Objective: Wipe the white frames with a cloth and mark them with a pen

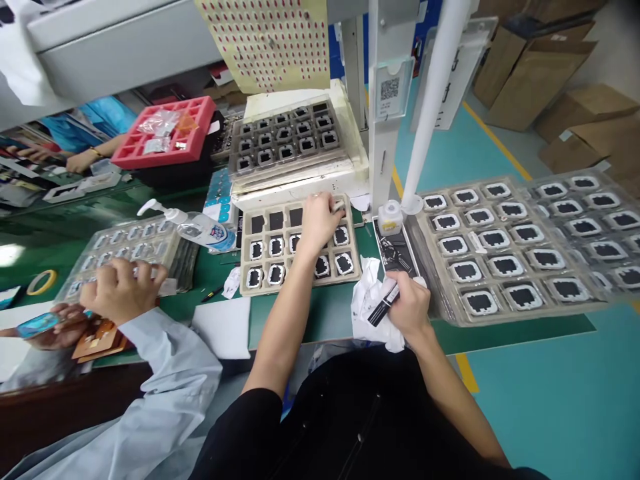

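Note:
My left hand (320,219) reaches over a beige compartment tray (299,245) of small black-and-white square parts and pinches one part (339,206) at the tray's top right corner. My right hand (411,308) rests near the table's front edge, holding a black marker-like tool (384,304) against a crumpled white cloth (369,305). A small white bottle (390,217) stands just beyond that hand.
Clear trays of the same parts (520,247) spread to the right. A stacked tray (290,137) sits behind, a red tray (165,132) at back left, a pump bottle (197,227) left. A co-worker's hands (117,290) work on another tray at left. Cardboard boxes (540,67) stand far right.

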A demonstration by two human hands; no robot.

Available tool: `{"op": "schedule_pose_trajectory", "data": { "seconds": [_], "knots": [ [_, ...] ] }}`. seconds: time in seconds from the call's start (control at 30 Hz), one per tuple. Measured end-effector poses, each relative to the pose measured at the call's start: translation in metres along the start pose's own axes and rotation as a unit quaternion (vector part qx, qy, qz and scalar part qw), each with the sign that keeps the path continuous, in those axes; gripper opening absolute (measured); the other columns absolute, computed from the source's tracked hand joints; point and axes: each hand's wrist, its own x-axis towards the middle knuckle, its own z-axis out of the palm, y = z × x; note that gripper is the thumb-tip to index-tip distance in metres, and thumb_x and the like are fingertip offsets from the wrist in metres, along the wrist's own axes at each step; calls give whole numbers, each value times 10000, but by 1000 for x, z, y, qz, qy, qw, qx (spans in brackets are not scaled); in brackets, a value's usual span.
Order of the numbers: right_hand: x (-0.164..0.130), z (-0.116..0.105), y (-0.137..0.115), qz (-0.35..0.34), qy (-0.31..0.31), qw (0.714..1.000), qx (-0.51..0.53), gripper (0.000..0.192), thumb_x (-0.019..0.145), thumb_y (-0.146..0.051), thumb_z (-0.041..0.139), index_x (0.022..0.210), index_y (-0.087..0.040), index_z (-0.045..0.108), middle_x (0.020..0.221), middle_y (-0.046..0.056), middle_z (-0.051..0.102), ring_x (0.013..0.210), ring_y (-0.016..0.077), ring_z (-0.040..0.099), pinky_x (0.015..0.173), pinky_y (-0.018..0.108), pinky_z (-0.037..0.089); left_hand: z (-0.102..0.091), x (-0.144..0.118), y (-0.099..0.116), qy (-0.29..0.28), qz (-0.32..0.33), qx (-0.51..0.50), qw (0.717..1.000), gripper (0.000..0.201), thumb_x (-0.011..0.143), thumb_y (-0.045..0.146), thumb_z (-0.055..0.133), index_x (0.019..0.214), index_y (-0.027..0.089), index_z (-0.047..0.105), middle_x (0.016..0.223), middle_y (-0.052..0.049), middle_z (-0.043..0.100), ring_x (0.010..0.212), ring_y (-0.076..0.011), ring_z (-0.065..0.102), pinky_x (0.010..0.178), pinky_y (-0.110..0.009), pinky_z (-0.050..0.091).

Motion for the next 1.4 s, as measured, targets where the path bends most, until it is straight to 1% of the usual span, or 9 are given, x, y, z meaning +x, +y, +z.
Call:
{"op": "schedule_pose_trajectory", "data": {
  "seconds": [0.1, 0.17, 0.23, 0.37, 0.57, 0.73, 1.03, 1.27, 1.4],
  "knots": [
    [1, -2, -1, 14, 1, 1000, 18, 160, 954, -144, 654, 1062, -203, 757, 751, 40, 796, 635, 227, 742, 597, 315, 475, -1, -33, 11, 40, 24, -89, 995, 334, 1001, 156, 721, 826, 249, 452, 1070, -69, 792, 1134, -249, 772, 1048, -398, 579],
    [0, -4, -1, 28, 2, 999, 34, 154, 954, -163, 670, 1071, -215, 755, 765, 35, 803, 642, 229, 752, 595, 316, 497, -7, -68, 21, 105, 20, -281, 954, 311, 1023, 276, 769, 882, 252, 492, 959, -37, 791, 957, -223, 819, 917, -368, 625],
    [-1, -6, 0, 44, 4, 998, 54, 160, 959, -189, 693, 1102, -227, 753, 805, 32, 819, 658, 226, 763, 606, 320, 532, -14, -106, 31, 65, 10, -418, 906, 325, 974, 369, 874, 1013, 255, 571, 932, -13, 826, 839, -209, 836, 884, -375, 662],
    [-7, -8, -1, 66, 17, 991, 113, 150, 1002, -281, 713, 1143, -261, 762, 896, 30, 842, 721, 230, 796, 644, 340, 598, -22, -166, 44, -46, -64, -534, 842, 379, 963, 435, 920, 1081, 239, 617, 905, -27, 869, 663, -197, 820, 733, -356, 703],
    [-7, -7, -24, 131, 106, 961, 221, 134, 1013, -409, 758, 1038, -287, 708, 889, 16, 798, 735, 231, 779, 644, 369, 613, -13, -200, 50, -87, -139, -586, 794, 386, 950, 444, 936, 1077, 229, 640, 853, -15, 865, 557, -175, 790, 675, -325, 703],
    [8, -21, -47, 160, 132, 948, 242, 220, 1039, -547, 729, 1013, -331, 704, 860, 18, 772, 662, 248, 741, 541, 396, 556, -16, -211, 53, -109, -163, -569, 799, 352, 958, 451, 927, 1147, 214, 748, 893, -48, 870, 619, -207, 815, 707, -361, 711],
    [26, -55, -76, 194, 24, 918, 346, 159, 1027, -505, 795, 1017, -350, 759, 799, 9, 746, 604, 232, 719, 488, 390, 541, -20, -225, 55, -94, -126, -531, 832, 127, 1028, 346, 857, 1126, 266, 840, 837, 2, 821, 628, -173, 768, 649, -322, 656],
    [32, -56, -86, 238, -48, 850, 467, 180, 961, -305, 903, 1007, -310, 730, 676, -69, 707, 481, 174, 661, 409, 310, 487, -22, -227, 52, -113, -68, -486, 864, 117, 1059, 292, 814, 1171, 277, 845, 718, 41, 748, 561, -133, 694, 587, -265, 594],
    [35, -59, -82, 258, -72, 861, 431, 204, 932, -330, 921, 928, -304, 719, 762, -31, 761, 566, 195, 677, 471, 348, 512, -26, -222, 51, -98, -45, -425, 899, 123, 1050, 319, 819, 1147, 262, 868, 729, 21, 778, 531, -139, 672, 563, -274, 566]
  ]
}}
